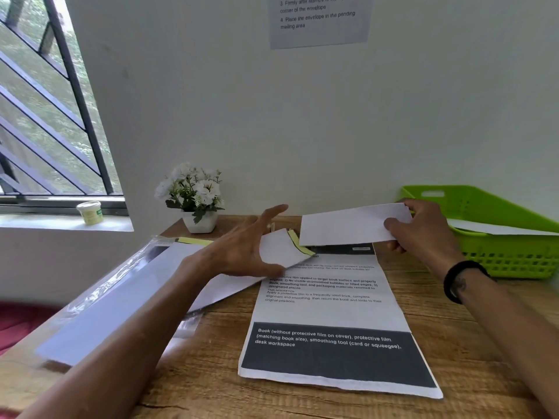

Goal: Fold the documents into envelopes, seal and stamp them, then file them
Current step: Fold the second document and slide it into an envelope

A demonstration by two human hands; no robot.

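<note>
R hand [423, 228] pinches white envelope [352, 226] above desk [484, 334], just left of green basket [496, 225]. L hand [242, 246] fingers spread, thumb on 2nd envelope's flap [279, 247]. Doc [329, 313] flat, near-center: "Book (without protective film on cover)...". Wall notice [320, 19]: "Firmly affix stamps".

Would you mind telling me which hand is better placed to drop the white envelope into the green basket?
Right. The right hand already pinches the white envelope beside the green basket; the left hand is farther away.
</note>
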